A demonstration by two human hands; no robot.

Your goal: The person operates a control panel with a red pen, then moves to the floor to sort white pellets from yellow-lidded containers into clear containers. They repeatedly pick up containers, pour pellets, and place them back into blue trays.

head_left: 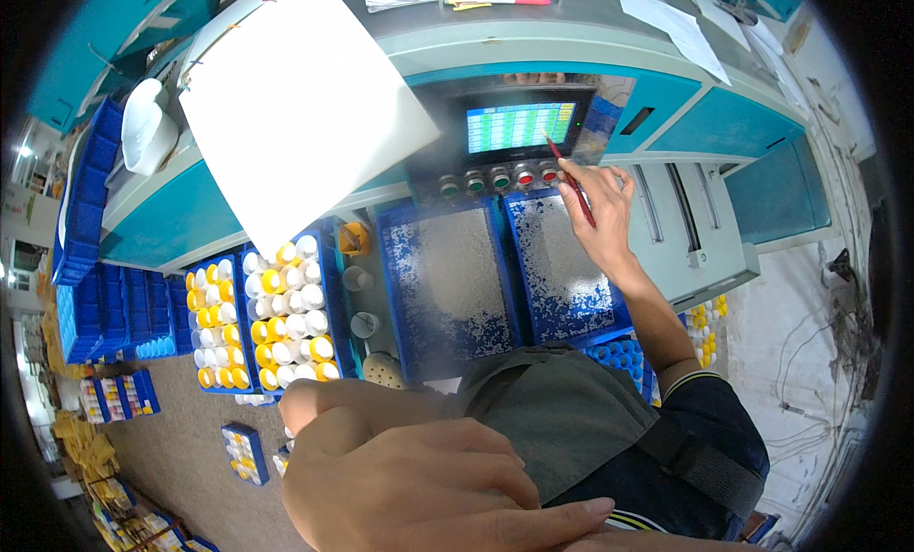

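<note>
My right hand (602,204) reaches forward and grips a slim dark-red pen (555,150). The pen's tip is at the lit touchscreen (514,133), which shows a green and blue grid; I cannot tell if it touches. Just below the screen runs a row of round push buttons (502,180), some green and some red. Close to the camera, my left hand (409,485) is raised with its back showing and nothing visible in it. Its index finger stretches right, near my striped collar (633,521); the other fingers bend slightly.
Two blue trays (388,295) with pale, speckled contents sit below the panel. Blue crates hold white and yellow round-topped containers (290,309) at left. A large white sheet (295,104) covers part of the machine. A pen tray (500,0) lies on top; wires (800,361) hang at right.
</note>
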